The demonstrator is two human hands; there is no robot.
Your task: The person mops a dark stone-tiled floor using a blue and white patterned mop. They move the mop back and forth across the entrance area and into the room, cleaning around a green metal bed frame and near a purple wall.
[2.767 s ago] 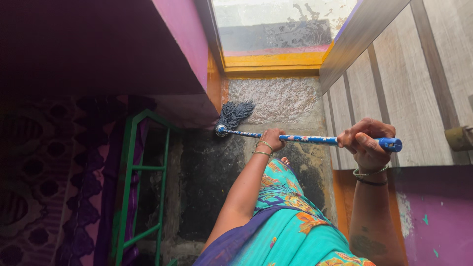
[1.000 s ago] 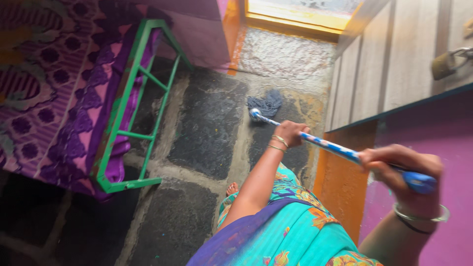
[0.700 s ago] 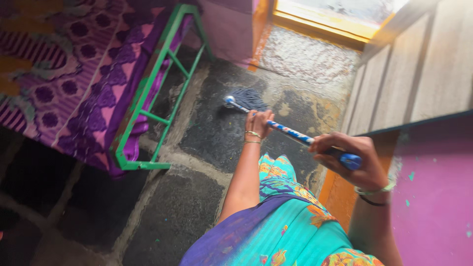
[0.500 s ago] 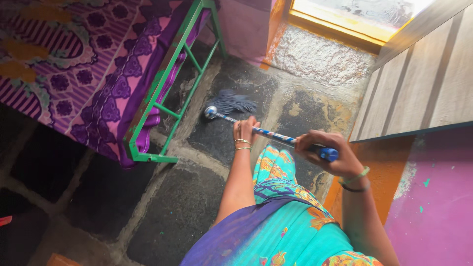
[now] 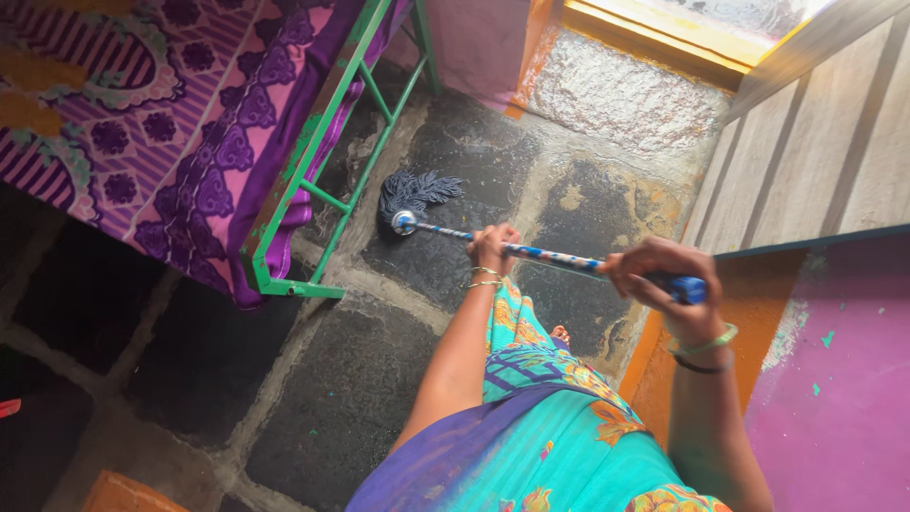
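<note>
Fingers of your left hand [image 5: 493, 248] wrap the mop handle [image 5: 550, 255] mid-shaft; your right hand [image 5: 664, 284] fists its blue end. Mop head [image 5: 412, 194] rests on dark stone floor [image 5: 351, 398], near the green bed frame [image 5: 313, 171].

Your floor [image 5: 341, 398] is dark stone slabs with pale joints. The grey mop head [image 5: 414, 192] rests on it, just beside the green bed frame [image 5: 313, 180].

Mop [image 5: 417, 194] head stringy yarn; handle glossy; floor [image 5: 341, 398] rough stone; bed frame [image 5: 313, 161] painted metal
</note>
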